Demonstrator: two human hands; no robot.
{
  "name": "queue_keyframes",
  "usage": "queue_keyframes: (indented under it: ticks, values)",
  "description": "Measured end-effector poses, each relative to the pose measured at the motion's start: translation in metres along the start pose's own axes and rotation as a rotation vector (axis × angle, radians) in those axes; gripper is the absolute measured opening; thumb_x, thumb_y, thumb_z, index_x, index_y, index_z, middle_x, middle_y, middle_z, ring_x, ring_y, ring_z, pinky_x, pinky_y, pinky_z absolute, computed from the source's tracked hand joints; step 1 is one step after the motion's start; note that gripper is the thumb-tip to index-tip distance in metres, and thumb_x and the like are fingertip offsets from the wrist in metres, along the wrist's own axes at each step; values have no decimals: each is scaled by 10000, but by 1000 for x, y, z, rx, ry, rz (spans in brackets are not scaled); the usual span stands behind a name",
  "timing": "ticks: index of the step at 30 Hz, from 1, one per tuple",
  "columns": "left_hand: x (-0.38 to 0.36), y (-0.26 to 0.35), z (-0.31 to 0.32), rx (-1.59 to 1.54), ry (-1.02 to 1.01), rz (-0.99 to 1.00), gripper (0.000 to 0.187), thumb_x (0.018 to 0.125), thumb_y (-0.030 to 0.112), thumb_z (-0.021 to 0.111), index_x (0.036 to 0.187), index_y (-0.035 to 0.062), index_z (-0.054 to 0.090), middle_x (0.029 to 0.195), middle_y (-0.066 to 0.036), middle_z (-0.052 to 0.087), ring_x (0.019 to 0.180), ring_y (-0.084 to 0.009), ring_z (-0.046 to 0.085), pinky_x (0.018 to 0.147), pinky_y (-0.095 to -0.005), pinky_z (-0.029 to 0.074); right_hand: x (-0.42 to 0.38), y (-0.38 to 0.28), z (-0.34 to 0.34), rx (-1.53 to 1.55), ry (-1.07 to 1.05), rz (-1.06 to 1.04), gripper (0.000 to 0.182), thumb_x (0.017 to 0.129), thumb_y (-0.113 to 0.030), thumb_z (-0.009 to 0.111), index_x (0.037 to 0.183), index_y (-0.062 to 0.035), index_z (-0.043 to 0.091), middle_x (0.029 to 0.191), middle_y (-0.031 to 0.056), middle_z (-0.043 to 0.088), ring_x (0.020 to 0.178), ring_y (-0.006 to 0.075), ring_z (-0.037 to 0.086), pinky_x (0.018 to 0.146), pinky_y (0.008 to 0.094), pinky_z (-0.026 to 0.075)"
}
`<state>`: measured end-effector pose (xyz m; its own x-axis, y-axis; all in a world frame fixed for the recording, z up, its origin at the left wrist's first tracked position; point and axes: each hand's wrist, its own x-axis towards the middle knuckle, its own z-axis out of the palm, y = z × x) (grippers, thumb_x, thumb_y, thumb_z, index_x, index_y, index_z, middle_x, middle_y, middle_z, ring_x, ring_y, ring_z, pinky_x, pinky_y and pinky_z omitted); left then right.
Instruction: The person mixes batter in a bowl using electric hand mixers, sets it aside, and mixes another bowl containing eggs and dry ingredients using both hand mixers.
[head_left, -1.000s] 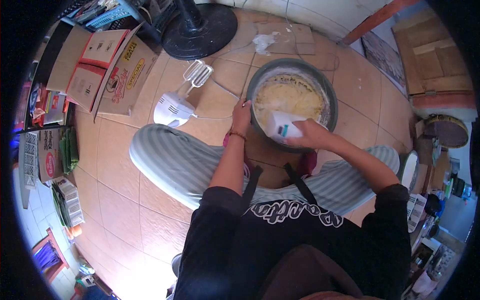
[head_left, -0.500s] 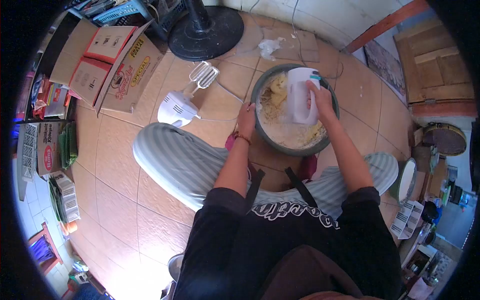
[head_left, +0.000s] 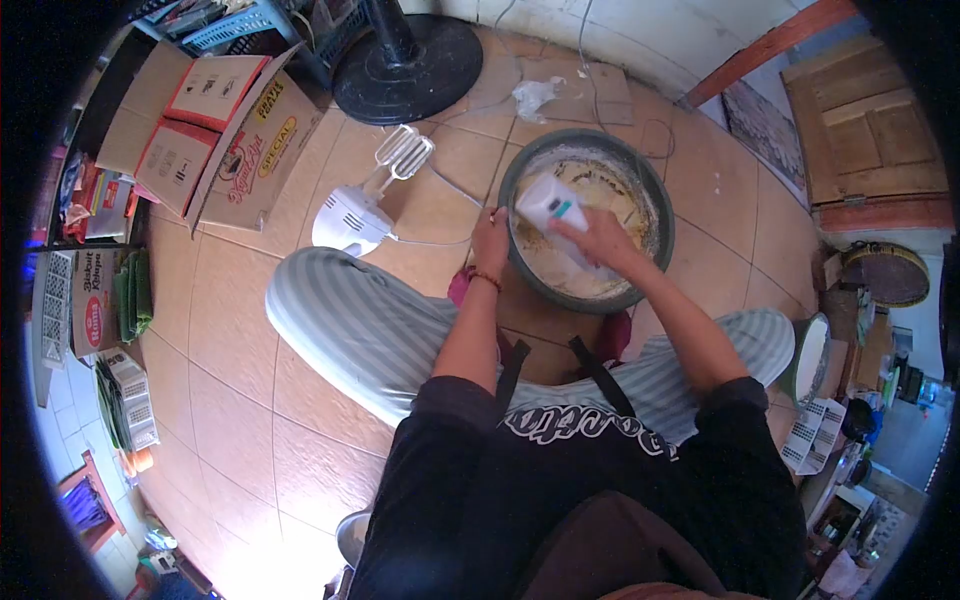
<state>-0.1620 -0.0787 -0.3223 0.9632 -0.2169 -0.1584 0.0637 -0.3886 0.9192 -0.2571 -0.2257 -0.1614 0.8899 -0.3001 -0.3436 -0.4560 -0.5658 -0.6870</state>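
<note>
A large dark grey-green basin stands on the floor between my legs, holding a pale, floury yellowish mixture. My right hand is closed round the handle of a white hand mixer with a teal switch. The mixer is tilted over the basin's left side; its beaters are hidden. At the basin's left rim, my left hand is closed with its fingers on the edge. A second white hand mixer lies on the tiles to the left, metal beaters attached and pointing up.
An open cardboard box stands at the upper left beside a black round stand base. Mixer cords run over the tiles near a crumpled plastic bag and a flat piece of cardboard. A wooden cabinet door is at the upper right.
My right hand has swung the hand mixer from the basin's right side to its left, turning it at an angle. My left hand stays at the rim.
</note>
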Motion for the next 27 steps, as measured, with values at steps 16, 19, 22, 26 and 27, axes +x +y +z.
queue_keyframes:
  ticks: [16,19,22,26,27]
  values:
    - [-6,16,-6,80,23,-44,287,869,291,507,899,8,542,832,-245,613,824,-417,580,721,-462,441,-65,8,-97,-304,-577,256,526,763,-529,610,1020,-70,635,860,138,655,758,232,628,713,371,488]
    - [-5,14,-4,59,37,-10,277,873,280,500,921,10,535,843,-243,610,836,-420,574,726,-467,434,-59,2,-88,-248,-614,227,538,767,-525,607,1020,-50,631,852,146,654,738,216,627,677,361,493]
    - [-6,14,-2,111,27,-14,272,882,275,488,945,13,524,874,-239,605,853,-421,566,731,-470,428,-47,10,-66,-202,-561,50,554,766,-530,605,983,-22,634,825,159,651,728,208,625,633,358,495]
    - [-8,13,4,110,49,32,280,898,280,470,968,13,517,905,-239,598,864,-421,561,730,-468,427,-20,9,-52,-121,-479,113,536,765,-519,610,888,1,641,720,156,637,637,214,618,594,342,487]
    - [-9,15,2,108,45,22,282,901,281,465,970,12,517,909,-240,597,864,-422,560,728,-468,427,-11,10,-49,-78,-451,106,524,764,-515,612,859,0,642,687,148,630,605,213,614,584,337,483]
